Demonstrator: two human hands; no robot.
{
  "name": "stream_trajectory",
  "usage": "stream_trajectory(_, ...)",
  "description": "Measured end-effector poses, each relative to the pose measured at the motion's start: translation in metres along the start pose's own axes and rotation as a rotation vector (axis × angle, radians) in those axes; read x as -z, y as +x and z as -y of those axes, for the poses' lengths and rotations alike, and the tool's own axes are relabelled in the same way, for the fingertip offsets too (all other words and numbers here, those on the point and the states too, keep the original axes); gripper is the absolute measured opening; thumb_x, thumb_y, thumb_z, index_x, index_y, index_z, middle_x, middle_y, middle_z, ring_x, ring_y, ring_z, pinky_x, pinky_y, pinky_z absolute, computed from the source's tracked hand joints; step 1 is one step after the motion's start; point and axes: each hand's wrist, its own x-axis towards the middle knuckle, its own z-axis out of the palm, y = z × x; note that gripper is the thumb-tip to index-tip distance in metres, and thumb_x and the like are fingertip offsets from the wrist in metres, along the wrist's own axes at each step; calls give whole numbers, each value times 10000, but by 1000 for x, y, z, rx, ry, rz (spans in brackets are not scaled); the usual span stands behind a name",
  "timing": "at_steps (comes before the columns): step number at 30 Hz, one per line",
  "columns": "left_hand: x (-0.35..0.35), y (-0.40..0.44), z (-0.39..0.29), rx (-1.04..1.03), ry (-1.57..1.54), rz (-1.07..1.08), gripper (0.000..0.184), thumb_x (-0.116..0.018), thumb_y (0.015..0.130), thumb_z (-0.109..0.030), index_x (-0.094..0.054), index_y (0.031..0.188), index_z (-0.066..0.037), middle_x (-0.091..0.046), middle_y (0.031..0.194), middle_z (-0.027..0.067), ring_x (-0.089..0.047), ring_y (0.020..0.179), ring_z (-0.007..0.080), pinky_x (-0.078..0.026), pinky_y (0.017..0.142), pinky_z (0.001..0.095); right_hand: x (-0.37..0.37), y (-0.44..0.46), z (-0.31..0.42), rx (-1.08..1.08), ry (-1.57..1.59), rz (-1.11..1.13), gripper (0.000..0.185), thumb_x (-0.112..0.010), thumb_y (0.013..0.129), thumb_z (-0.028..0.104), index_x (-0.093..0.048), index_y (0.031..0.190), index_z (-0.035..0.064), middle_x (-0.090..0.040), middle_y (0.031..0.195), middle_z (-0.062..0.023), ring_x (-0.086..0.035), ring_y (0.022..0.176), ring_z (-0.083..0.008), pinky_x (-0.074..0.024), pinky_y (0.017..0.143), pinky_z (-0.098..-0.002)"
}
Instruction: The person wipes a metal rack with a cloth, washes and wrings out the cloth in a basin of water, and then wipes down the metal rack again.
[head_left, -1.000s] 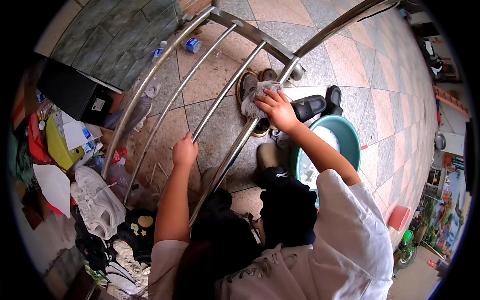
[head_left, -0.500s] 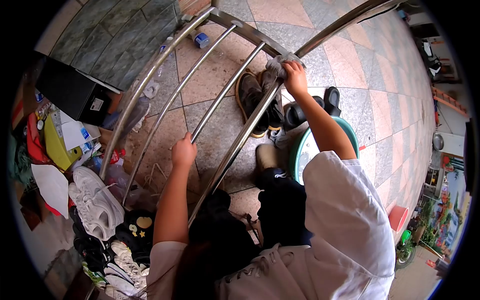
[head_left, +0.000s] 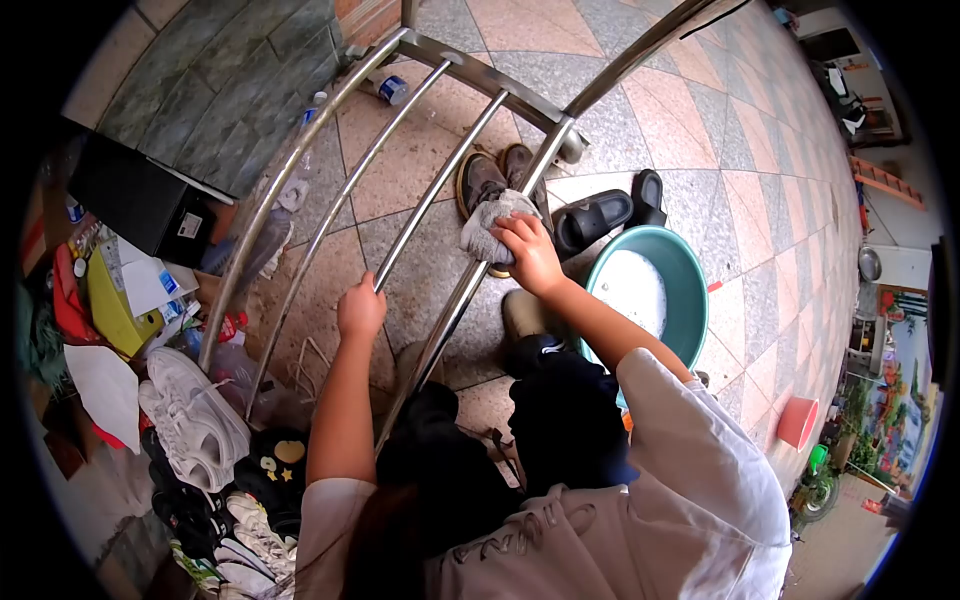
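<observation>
In the head view a metal rack frame of shiny tubes stands before me. My right hand is closed on a grey cloth, which lies wrapped over the right outer tube about midway along it. My left hand is closed around an inner metal bar. Beyond the cloth, brown shoes stand on the floor, partly hidden by the frame. To the right of my right arm is a green basin with foamy water in it.
Black slippers lie behind the basin. At left are white sneakers, a black box and a yellow-green box among clutter. A plastic bottle lies beyond the frame. A pink tub stands far right.
My right hand has slid the grey cloth along the outer tube toward me, away from the corner joint. The basin shows more fully. My left hand keeps its hold on the bar.
</observation>
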Motion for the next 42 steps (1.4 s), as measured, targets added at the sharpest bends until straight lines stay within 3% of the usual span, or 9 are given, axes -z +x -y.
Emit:
stream_trajectory(6, 0, 0, 0, 12, 18, 16, 215, -551, 779, -195, -524, 947, -62, -617, 735, 169, -605, 683, 343, -487, 612, 431, 7, 36, -35, -104, -22, -92, 452, -599, 526, 11, -564, 971, 79, -553, 1005, -79, -473, 992, -313, -394, 853, -390)
stream_trajectory(10, -3, 2, 3, -21, 61, 17, 231, -554, 777, -197, -523, 966, -67, -616, 729, 167, -607, 671, 336, -492, 600, 424, 19, 107, -82, -534, 155, -452, 408, -567, 605, 12, -561, 1013, 17, -565, 951, -194, -533, 900, -369, -419, 808, -404)
stream_trajectory(12, -3, 3, 3, -8, 65, 19, 243, -563, 772, -197, -522, 972, -66, -616, 730, 167, -607, 671, 335, -492, 595, 427, 17, 151, -107, -362, 81, -567, 450, -580, 614, 24, -543, 1062, 30, -537, 1071, -199, -505, 990, -360, -399, 863, -389)
stream_trajectory(18, -6, 5, 5, 3, 37, 15, 261, -593, 756, -194, -521, 973, -69, -615, 730, 167, -609, 673, 331, -493, 585, 428, -45, 215, -106, -514, -337, 98, 504, -583, 692, 113, -515, 1178, 231, -280, 1380, -65, -265, 1246, -383, -278, 925, -617)
stream_trajectory(21, -8, 1, 8, 16, 21, 5, 258, -597, 757, -199, -521, 971, -76, -616, 735, 169, -608, 681, 337, -494, 589, 432, -52, 208, -119, -442, -221, 62, 494, -588, 687, 110, -528, 1165, 217, -294, 1376, -63, -266, 1247, -378, -291, 928, -598)
stream_trajectory(25, -4, 2, 1, 56, -14, 48, 247, -594, 755, -191, -516, 961, -79, -613, 737, 177, -603, 689, 353, -491, 605, 445, -54, 185, -105, -241, -139, -40, 440, -614, 613, 80, -583, 1050, 121, -494, 1198, -92, -408, 1147, -324, -288, 1007, -390)
stream_trajectory(28, -1, 1, 1, 37, -5, 27, 241, -590, 753, -186, -513, 951, -73, -611, 736, 182, -600, 691, 361, -489, 611, 451, -47, 169, -63, -173, -55, 57, 401, -625, 586, 98, -600, 986, 97, -540, 1094, -91, -452, 1094, -260, -273, 1010, -392)
stream_trajectory(39, -9, 3, 5, 28, -21, -14, 223, -572, 750, -179, -525, 932, -59, -611, 753, 193, -598, 722, 364, -479, 646, 460, -67, 114, 46, -22, 377, 325, 359, -595, 546, 74, -590, 905, 69, -587, 935, -130, -495, 983, -330, -362, 905, -372)
stream_trajectory(42, -14, 3, 8, 25, -43, -18, 216, -565, 751, -190, -530, 920, -59, -611, 758, 193, -598, 721, 366, -480, 647, 458, -46, 115, 68, -292, 694, 694, 461, -613, 513, 42, -585, 973, 58, -601, 837, -87, -566, 807, -239, -450, 743, -320)
